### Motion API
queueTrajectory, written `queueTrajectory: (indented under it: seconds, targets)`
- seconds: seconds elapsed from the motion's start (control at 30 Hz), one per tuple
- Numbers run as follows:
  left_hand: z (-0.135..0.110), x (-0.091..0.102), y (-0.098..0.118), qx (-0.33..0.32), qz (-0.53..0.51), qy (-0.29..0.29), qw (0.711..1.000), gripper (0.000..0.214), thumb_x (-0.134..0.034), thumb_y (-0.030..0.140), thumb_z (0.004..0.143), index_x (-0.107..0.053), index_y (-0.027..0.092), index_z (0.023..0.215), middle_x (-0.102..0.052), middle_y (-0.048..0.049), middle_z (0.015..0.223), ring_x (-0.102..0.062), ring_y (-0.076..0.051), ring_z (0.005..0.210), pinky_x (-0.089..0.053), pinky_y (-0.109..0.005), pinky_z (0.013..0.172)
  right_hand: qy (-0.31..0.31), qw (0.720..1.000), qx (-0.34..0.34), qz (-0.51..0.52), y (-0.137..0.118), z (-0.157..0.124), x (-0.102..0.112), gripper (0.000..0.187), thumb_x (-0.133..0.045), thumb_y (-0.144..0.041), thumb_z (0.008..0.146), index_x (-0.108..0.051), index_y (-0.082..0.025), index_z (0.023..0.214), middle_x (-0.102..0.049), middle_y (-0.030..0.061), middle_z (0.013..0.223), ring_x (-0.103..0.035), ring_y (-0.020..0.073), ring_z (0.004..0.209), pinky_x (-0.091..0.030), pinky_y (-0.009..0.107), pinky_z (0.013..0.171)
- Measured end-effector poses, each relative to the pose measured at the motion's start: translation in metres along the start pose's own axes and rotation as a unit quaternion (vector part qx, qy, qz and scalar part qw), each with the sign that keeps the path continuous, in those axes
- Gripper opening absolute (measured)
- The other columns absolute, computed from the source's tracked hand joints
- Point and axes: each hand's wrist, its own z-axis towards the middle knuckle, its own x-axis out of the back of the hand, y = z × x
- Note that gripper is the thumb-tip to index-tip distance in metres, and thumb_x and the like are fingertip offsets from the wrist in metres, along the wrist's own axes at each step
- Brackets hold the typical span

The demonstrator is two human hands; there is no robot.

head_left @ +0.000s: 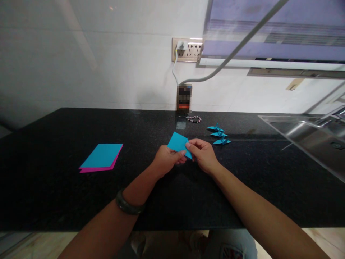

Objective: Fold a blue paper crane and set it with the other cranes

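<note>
A small folded sheet of blue origami paper [178,141] is held up over the dark counter between both hands. My left hand [167,160] grips its lower left side, with the thumb on top and the fingers underneath. At the right corner my right hand [202,154] pinches the paper between thumb and fingers. Just beyond my right hand, several folded blue paper cranes [219,134] stand in a short column. Off to the left lies a stack of paper [104,155], blue on top with pink sheets showing below.
The black countertop [81,201] runs back to a tiled wall with a socket panel [188,50]. Against the wall stands a pixelated box-like object [184,98], a beaded bracelet [194,119] near it. A steel sink [320,138] is set in at the right.
</note>
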Motion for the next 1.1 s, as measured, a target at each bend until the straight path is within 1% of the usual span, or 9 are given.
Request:
queueTrajectory:
  seconds: [0.2, 0.37, 0.5, 0.63, 0.8, 1.0, 1.1]
  targets:
    - [-0.003, -0.001, 0.004, 0.002, -0.001, -0.004, 1.0, 0.025, -0.065, 0.034, 0.066, -0.063, 0.009, 0.067, -0.064, -0.0055, 0.058, -0.058, -0.012, 0.052, -0.046, -0.023, 0.053, 0.011, 1.0, 0.008, 0.012, -0.001, 0.0, 0.001, 0.025, -0.061, -0.041, 0.068, -0.057, -0.016, 0.069, -0.045, -0.006, 0.045, -0.036, 0.0061, 0.036, -0.027, 0.02, 0.035]
    - [-0.004, -0.002, 0.007, 0.019, 0.013, -0.004, 1.0, 0.023, -0.066, 0.032, 0.065, -0.064, 0.009, 0.063, -0.064, -0.006, 0.057, -0.058, -0.012, 0.051, -0.045, -0.024, 0.053, 0.015, 1.0, 0.006, -0.018, 0.0, 0.0, 0.002, 0.026, -0.057, -0.041, 0.07, -0.054, -0.016, 0.064, -0.043, -0.0059, 0.045, -0.036, 0.0066, 0.038, -0.027, 0.02, 0.037]
    - [-0.005, -0.002, 0.008, 0.015, 0.008, -0.011, 1.0, 0.021, -0.066, 0.031, 0.064, -0.064, 0.009, 0.062, -0.064, -0.0053, 0.056, -0.058, -0.012, 0.05, -0.045, -0.024, 0.053, 0.018, 0.999, 0.013, -0.034, 0.001, 0.0, 0.002, 0.025, -0.055, -0.04, 0.072, -0.054, -0.017, 0.064, -0.04, -0.0063, 0.045, -0.034, 0.0064, 0.039, -0.026, 0.02, 0.038]
    - [-0.004, -0.002, 0.009, 0.004, 0.01, 0.016, 1.0, 0.02, -0.066, 0.029, 0.063, -0.064, 0.01, 0.06, -0.063, -0.0044, 0.054, -0.056, -0.011, 0.049, -0.046, -0.024, 0.054, 0.002, 0.999, 0.025, -0.04, 0.001, 0.0, 0.002, 0.027, -0.054, -0.043, 0.072, -0.055, -0.017, 0.066, -0.043, -0.0055, 0.047, -0.036, 0.007, 0.041, -0.028, 0.02, 0.04]
    - [-0.004, -0.004, 0.01, 0.0, -0.002, 0.052, 0.999, 0.016, -0.065, 0.027, 0.063, -0.064, 0.01, 0.062, -0.063, -0.0029, 0.054, -0.057, -0.011, 0.05, -0.047, -0.024, 0.054, -0.02, 0.997, 0.026, -0.075, 0.001, 0.0, 0.001, 0.026, -0.055, -0.042, 0.072, -0.056, -0.017, 0.067, -0.045, -0.0051, 0.048, -0.035, 0.0066, 0.041, -0.027, 0.021, 0.041]
    - [-0.005, -0.004, 0.011, -0.008, 0.006, 0.054, 0.998, 0.016, -0.065, 0.026, 0.064, -0.063, 0.011, 0.059, -0.063, -0.0026, 0.053, -0.056, -0.011, 0.049, -0.046, -0.024, 0.053, -0.022, 0.994, 0.034, -0.104, -0.001, 0.0, 0.002, 0.029, -0.054, -0.044, 0.073, -0.052, -0.017, 0.061, -0.041, -0.0053, 0.047, -0.034, 0.0072, 0.043, -0.026, 0.021, 0.043]
    - [-0.005, -0.004, 0.011, -0.007, 0.001, 0.06, 0.998, 0.015, -0.065, 0.025, 0.063, -0.063, 0.01, 0.058, -0.062, -0.0026, 0.052, -0.056, -0.011, 0.048, -0.046, -0.023, 0.053, -0.021, 0.987, 0.049, -0.149, -0.001, 0.0, 0.003, 0.032, -0.053, -0.044, 0.073, -0.048, -0.017, 0.058, -0.039, -0.0047, 0.05, -0.033, 0.0074, 0.047, -0.026, 0.021, 0.045]
